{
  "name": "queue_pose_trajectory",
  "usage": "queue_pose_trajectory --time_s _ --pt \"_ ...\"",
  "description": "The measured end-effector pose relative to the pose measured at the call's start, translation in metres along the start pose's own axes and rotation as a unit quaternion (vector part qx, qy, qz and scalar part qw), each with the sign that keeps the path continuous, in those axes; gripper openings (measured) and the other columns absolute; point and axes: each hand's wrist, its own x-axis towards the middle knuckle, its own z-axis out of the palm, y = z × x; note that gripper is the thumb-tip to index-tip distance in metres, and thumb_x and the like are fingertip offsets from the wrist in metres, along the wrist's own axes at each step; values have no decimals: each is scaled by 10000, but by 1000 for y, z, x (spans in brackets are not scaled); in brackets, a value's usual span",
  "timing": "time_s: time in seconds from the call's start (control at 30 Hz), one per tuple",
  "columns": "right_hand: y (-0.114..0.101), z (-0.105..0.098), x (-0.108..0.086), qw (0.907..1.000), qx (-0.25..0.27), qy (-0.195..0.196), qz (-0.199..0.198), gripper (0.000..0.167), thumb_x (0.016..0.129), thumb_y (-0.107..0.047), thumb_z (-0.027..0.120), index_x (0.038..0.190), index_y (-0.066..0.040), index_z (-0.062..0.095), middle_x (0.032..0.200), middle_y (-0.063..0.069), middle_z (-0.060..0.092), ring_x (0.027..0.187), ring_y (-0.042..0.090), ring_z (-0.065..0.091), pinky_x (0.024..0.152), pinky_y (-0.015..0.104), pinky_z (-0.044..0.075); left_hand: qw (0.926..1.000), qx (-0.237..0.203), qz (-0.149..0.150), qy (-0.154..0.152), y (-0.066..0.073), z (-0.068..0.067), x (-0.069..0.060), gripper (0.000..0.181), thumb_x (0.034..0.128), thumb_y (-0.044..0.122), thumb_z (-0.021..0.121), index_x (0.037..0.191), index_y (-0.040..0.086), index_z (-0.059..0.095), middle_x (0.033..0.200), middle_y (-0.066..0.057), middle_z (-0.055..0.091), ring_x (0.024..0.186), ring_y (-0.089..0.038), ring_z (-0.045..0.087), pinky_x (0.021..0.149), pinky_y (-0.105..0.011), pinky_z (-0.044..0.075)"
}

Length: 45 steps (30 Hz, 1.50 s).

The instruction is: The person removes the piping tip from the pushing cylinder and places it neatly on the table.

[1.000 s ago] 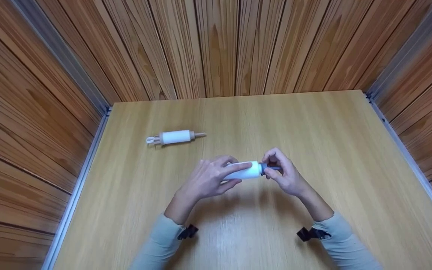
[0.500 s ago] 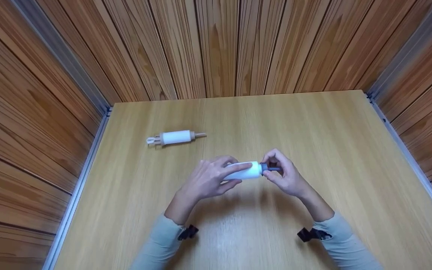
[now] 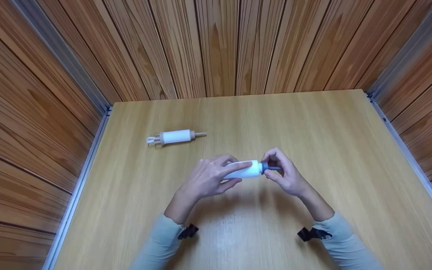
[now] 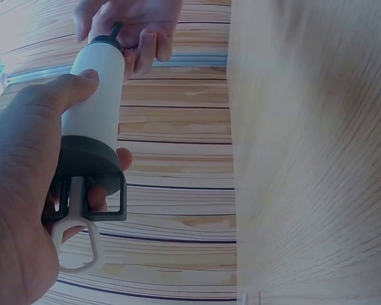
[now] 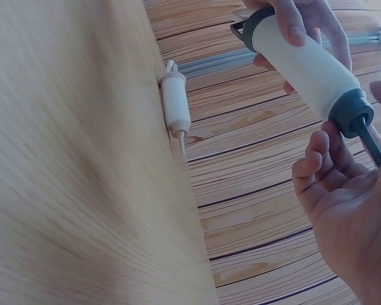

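A large plunger-type syringe with a white barrel is held nearly level above the table. My left hand grips its barrel, thumb and fingers on opposite sides. In the left wrist view, the syringe's dark grey rear cap has a square frame handle, and a pale plunger ring sticks out behind. My right hand curls its thumb and fingertips around the dark front cap. A thin dark nozzle points from that cap toward the right palm. A pale neck shows between barrel and cap.
A second syringe, white with beige end caps, lies on the wooden table at back left, its nozzle toward the right. Wood-plank walls with metal rails enclose the table.
The right fingers have shifted slightly on the front cap. The held syringe is tipped up very slightly. The left grip and the second syringe look the same.
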Motion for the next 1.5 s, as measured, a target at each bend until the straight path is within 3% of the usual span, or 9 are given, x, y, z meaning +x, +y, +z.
queue_pose_trajectory --time_s 0.17,0.3,0.43,0.73,1.5 --pt "-1 -1 2 9999 97 -42 61 215 1025 119 485 1235 103 525 1039 -60 619 808 116 609 703 222 545 10000 18 39 58 0 0 1 488 1068 385 793 1539 332 680 1247 -55 811 843 -166 740 592 -172 389" --pt "-1 -1 2 9998 112 -33 178 164 1077 123 460 1220 106 538 1011 -69 622 781 107 615 686 223 548 10000 -8 25 57 0 0 1 488 1066 382 796 1538 334 681 1246 -59 815 869 -178 757 596 -182 412" --pt "0 0 3 9994 324 24 78 157 1054 170 487 1198 129 534 990 -68 621 774 96 604 685 215 537 10000 -70 -26 23 0 -1 2 499 1062 375 802 1543 335 677 1257 -60 812 872 -185 762 602 -182 413" --pt "-1 0 3 9991 422 82 -6 220 996 195 530 1211 150 518 1060 -108 628 905 34 622 798 203 551 9998 -189 -37 87 -1 -2 3 524 1042 358 828 1541 323 676 1262 -67 802 821 -176 728 598 -157 324" --pt "4 -5 1 9969 629 265 -401 322 880 282 602 1179 199 516 1200 -107 738 1088 35 755 980 207 639 9993 -210 20 306 -2 2 0 511 1034 347 840 1523 303 697 1243 -58 803 802 -169 734 605 -146 340"
